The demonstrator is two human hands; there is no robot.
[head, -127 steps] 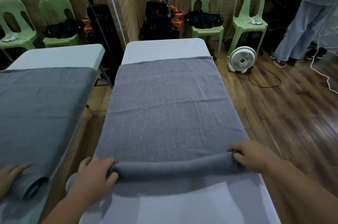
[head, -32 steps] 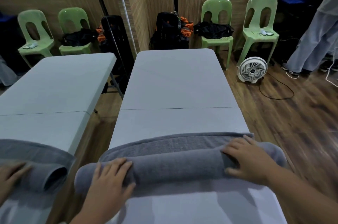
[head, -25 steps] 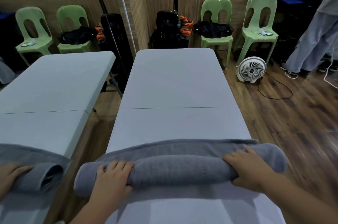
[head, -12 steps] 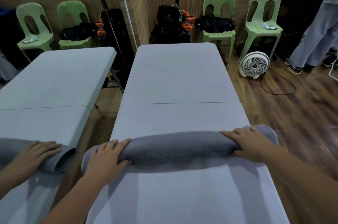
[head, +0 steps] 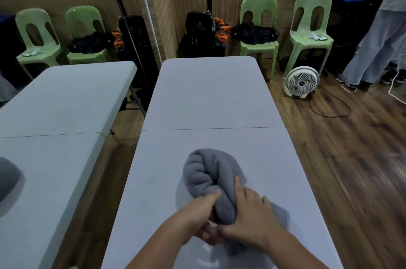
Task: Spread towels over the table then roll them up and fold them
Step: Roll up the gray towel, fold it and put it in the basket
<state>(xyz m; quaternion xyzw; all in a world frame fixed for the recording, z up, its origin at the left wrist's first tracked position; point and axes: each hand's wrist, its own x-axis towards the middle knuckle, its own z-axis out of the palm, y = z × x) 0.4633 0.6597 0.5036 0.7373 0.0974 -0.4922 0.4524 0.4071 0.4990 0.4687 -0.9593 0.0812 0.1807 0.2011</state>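
Observation:
A grey towel (head: 208,172), rolled and doubled over on itself, lies on the near half of the white folding table (head: 211,101). Its folded bend points away from me and its two ends meet under my hands. My left hand (head: 197,213) grips the left side of the bundle, thumb on top and fingers curled beneath. My right hand (head: 250,216) lies over the right side, fingers wrapped onto the towel. Part of the towel's end (head: 280,216) sticks out to the right of my right hand.
A mirror (head: 66,27) on the left repeats the table and towel. Green plastic chairs (head: 259,33) with black bags stand against the far wall. A white floor fan (head: 302,81) with its cord sits right of the table. A person (head: 380,44) stands at far right.
The long towel roll that lay across the table under my spread hands has been folded in half. Both hands have come together at the middle, near me.

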